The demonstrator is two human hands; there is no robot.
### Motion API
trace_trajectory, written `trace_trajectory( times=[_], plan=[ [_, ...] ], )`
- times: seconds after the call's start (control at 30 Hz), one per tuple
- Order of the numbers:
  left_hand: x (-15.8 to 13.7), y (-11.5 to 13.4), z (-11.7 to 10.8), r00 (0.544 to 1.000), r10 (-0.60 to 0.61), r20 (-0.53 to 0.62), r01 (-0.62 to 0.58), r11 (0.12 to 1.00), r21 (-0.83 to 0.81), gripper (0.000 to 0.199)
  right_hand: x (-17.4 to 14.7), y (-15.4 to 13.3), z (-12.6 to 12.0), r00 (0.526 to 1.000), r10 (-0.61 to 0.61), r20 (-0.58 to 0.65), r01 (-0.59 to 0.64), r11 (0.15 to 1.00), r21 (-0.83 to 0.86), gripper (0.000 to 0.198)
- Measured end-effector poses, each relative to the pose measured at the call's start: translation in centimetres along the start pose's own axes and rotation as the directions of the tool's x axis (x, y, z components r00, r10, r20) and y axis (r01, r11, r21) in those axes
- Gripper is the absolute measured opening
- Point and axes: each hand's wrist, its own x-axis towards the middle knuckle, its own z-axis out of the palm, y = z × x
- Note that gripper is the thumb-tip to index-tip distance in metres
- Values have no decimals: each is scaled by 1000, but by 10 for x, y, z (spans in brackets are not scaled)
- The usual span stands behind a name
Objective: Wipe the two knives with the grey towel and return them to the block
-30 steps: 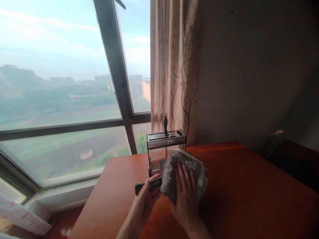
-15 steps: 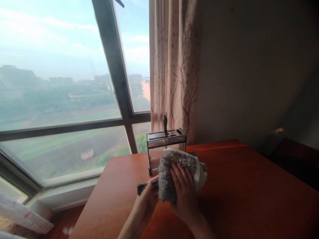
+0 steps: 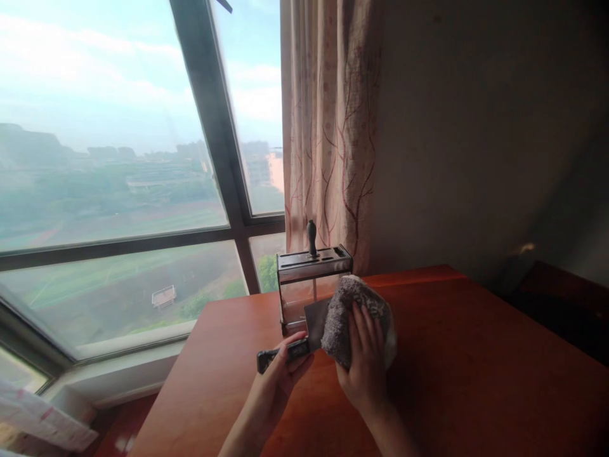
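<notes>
My left hand (image 3: 284, 369) is closed around the black handle of a cleaver (image 3: 314, 325), held above the table with its wide blade pointing right. A grey and white towel (image 3: 343, 320) is wrapped over the far part of the blade, hiding it. My right hand (image 3: 364, 346) presses and grips the towel from the near side, fingers together along the cloth. Just behind the blade stands a metal knife rack (image 3: 311, 265) with see-through sides. One dark handle (image 3: 311, 238) sticks upright out of its slotted top.
The reddish-brown wooden table (image 3: 219, 381) spreads under my hands. A patterned curtain (image 3: 328, 127) hangs behind the rack, beside large windows (image 3: 114, 158) on the left. A grey wall (image 3: 457, 146) rises at the right.
My right hand has slid the towel to the right along the blade, so the part near the handle now shows bare. My left hand keeps its hold on the handle.
</notes>
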Motion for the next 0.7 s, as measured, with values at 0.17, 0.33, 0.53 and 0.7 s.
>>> trace_trajectory(
  times=[0.17,0.33,0.53,0.7],
  plan=[
    [-2,-4,5,997,-17,-72,21,998,56,39,-9,-38,-3,971,-207,122,197,977,86,78],
    [-6,-2,12,994,-2,-105,11,996,88,38,-8,-41,-4,943,-291,163,263,949,177,79],
    [-7,-1,10,998,-8,-63,17,991,135,28,4,-19,-8,962,-242,130,222,963,150,76],
    [-6,5,4,1000,0,9,-1,993,121,31,10,2,-9,988,-136,70,130,988,88,75]
  ],
)
